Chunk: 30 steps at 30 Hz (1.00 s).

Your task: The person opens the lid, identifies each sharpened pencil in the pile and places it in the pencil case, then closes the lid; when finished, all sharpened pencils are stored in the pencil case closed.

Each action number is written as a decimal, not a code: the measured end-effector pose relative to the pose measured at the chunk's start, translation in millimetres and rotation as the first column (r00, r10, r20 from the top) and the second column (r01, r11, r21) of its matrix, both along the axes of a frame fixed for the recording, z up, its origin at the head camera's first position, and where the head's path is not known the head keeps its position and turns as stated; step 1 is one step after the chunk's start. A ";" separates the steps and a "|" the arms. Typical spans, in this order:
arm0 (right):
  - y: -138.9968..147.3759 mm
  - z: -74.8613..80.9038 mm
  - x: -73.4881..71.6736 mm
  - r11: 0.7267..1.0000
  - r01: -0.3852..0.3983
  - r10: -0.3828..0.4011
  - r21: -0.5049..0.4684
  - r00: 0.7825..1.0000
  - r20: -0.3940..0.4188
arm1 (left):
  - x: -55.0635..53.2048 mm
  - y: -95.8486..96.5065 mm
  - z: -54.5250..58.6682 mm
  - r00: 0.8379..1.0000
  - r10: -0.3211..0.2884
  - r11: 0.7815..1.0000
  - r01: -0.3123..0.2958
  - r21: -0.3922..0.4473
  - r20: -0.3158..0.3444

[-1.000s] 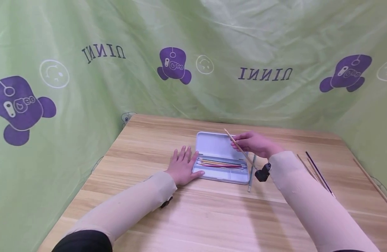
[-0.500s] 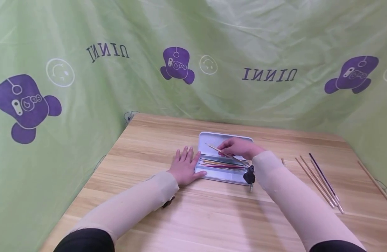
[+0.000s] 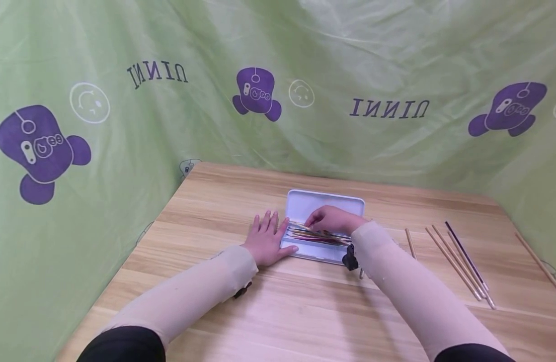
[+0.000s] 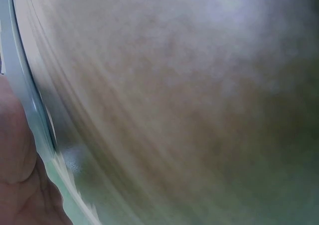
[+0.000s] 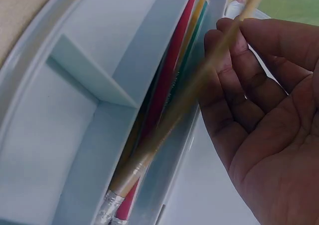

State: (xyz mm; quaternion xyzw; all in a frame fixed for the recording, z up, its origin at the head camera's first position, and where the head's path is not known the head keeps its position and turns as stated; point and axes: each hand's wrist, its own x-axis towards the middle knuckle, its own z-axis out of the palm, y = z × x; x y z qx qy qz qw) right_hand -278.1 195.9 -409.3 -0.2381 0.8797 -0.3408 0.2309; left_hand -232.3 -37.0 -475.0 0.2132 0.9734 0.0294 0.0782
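An open white pencil case [image 5: 20,100] lies on the table, its lid [image 3: 300,201] tipped back. My left hand [image 3: 265,242] rests spread at the case's left end, fingers straight, thumb over the front rim. Over the case's rear compartment, my right hand [image 3: 334,220] pinches a plain wooden pencil [image 5: 192,93] between thumb and fingertips. Its silver-banded end slants down among several pencils in that compartment, including a red pencil [image 5: 167,80]. In the head view my right hand hides part of them. The left wrist view is mostly blurred tabletop, with some of the left hand [image 4: 17,160] at its edge.
Several loose pencils [image 3: 454,261] lie on the wooden table [image 3: 278,311] to the right, including a dark pencil [image 3: 468,259]. Another pencil [image 3: 541,266] lies near the right edge. A printed green curtain [image 3: 205,130] hangs behind and at both sides.
My right hand has moved left and down with the wooden pencil, from beside the lid to the rear compartment. The left hand keeps its place on the case. The head view has shifted slightly.
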 end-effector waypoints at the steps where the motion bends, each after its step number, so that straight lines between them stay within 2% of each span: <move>1: 0.2 -0.7 0.1 1.000 0.000 0.000 0.000 1.000 -0.003 | 0.1 0.2 0.2 1.000 0.001 1.000 -0.001 -0.001 0.000; 10: 4.8 -0.8 4.1 1.000 0.025 -0.024 -0.016 1.000 0.018 | -2.0 -0.2 -1.4 1.000 0.008 1.000 -0.008 0.014 0.000; 18: 3.3 -9.6 8.7 0.999 0.033 -0.033 0.026 0.999 -0.018 | -5.8 -1.6 -8.2 1.000 -0.001 1.000 0.001 0.011 -0.018; 25: 4.6 -11.8 10.2 0.995 0.021 -0.014 0.094 0.997 -0.075 | -4.5 -0.1 -5.3 1.000 -0.002 1.000 0.002 0.016 -0.003; 30: 13.0 -9.1 11.6 0.990 0.030 -0.016 0.138 0.994 -0.105 | -1.8 0.1 0.9 1.000 -0.002 1.000 0.001 0.021 0.012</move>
